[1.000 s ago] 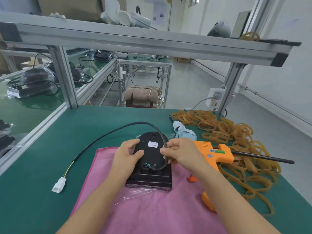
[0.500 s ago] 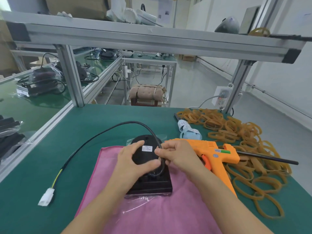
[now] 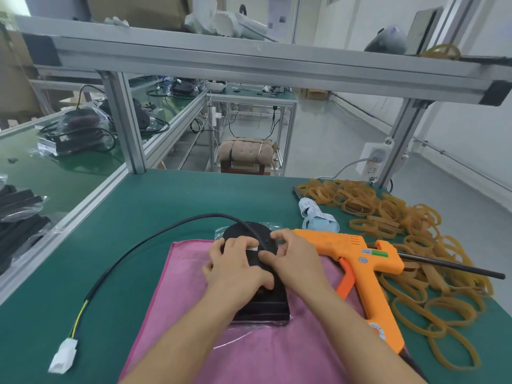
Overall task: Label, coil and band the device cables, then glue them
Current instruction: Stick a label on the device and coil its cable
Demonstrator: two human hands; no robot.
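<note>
A black device [image 3: 257, 306] lies on a pink cloth [image 3: 177, 322] at the table's front. Its black cable [image 3: 155, 239] arcs left from the device's top and ends in a white connector [image 3: 63, 355]. My left hand [image 3: 235, 270] lies over the device with its fingers curled onto the white label and its thumb against the cable. My right hand [image 3: 293, 256] pinches the cable where it runs down the device. An orange glue gun [image 3: 360, 261] lies just right of my right hand.
A heap of tan rubber bands [image 3: 401, 231] covers the right of the green table [image 3: 155, 195]. A label roll [image 3: 313, 212] lies behind the glue gun. An aluminium frame post [image 3: 124, 123] stands at the back left, and bagged devices [image 3: 19, 214] sit on the left bench.
My hands have shifted up the device toward its round top and closed in on the cable. The glue gun has moved from under my right forearm to lie flat at its right.
</note>
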